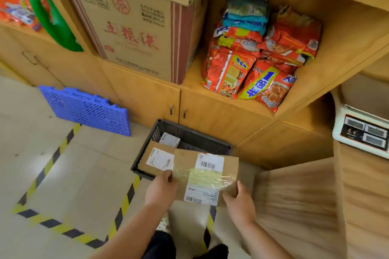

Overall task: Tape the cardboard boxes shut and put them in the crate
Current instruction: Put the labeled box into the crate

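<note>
Both hands grip one taped box [185, 162]: left hand [162, 188] on its left edge, thumb on top; right hand [239, 200] round its near right corner. Around them, big to small: shelving [242, 118] along the wall, bearing a large carton [130, 33] and noodle packets [259, 52]; a blue pallet [88, 109] on the floor beside it; then the black crate [189, 132] at its foot, a labelled box [150, 153] lying inside. The taped box hangs over the crate's near rim, long axis running left to right between the hands; the crate lies just ahead and below, a shade left, so the left hand is nearer. Both forearms reach forward and down; I'd judge only a short push ahead and a lowering remains.
</note>
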The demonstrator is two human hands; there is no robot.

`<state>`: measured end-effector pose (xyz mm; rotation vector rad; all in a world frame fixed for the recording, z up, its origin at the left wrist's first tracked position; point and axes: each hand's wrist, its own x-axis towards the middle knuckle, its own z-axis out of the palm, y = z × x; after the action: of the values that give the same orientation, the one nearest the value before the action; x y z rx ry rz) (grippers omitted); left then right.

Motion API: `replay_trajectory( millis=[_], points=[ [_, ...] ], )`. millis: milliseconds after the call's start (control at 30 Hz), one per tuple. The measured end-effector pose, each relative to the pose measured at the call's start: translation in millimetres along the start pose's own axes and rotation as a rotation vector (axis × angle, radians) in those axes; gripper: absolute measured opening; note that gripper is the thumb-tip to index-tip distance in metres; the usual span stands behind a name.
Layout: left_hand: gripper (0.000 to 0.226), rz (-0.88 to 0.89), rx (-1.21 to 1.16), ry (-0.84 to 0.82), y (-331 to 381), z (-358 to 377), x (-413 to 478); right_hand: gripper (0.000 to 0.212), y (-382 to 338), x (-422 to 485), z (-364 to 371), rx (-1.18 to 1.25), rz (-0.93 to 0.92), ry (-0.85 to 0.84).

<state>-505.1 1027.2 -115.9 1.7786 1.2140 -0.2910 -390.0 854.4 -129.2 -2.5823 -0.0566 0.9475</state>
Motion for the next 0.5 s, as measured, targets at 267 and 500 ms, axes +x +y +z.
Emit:
replay_trajectory(
  millis=[267, 500],
  points=[
    [0.045, -0.014, -0.017, -0.122, 0, 49, 104, 0.067, 4, 79, 44, 0.177, 0.113, -0.006],
    [0.024, 0.059, 0.062, -0.068, -16, 115, 226, 0.082, 20, 185, 95, 0.306, 0.142, -0.047]
  ],
)
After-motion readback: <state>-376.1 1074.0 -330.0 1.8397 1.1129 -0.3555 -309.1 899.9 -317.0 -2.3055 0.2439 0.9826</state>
